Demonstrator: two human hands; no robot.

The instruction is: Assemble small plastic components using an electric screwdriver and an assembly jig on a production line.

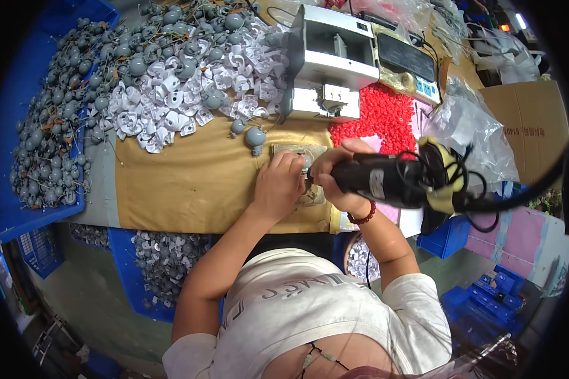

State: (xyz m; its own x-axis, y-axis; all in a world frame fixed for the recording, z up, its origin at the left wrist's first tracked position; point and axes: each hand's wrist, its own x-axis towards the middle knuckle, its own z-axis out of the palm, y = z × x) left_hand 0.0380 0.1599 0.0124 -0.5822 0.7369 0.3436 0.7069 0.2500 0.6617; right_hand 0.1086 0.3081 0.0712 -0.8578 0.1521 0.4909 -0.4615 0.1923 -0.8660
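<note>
My right hand (342,183) is wrapped round a black electric screwdriver (380,179), which lies nearly level with its tip pointing left. That tip meets a small grey rounded part (306,160) over a worn square pad (315,198). From the other side my left hand (279,183) pinches the same part, its fingers bent and covering most of it. Just beyond the left fingers rests a grey ball-shaped piece (255,137) with a short neck. Whether a screw sits at the tip is hidden by my hands.
White plastic pieces (171,104) and grey ball-shaped assemblies (133,47) are heaped at the back left, spilling from a blue bin (38,218). A metal machine (332,57) stands at the back, beside red small parts (376,117). Clear bags (480,136) and a cardboard box (528,120) lie right.
</note>
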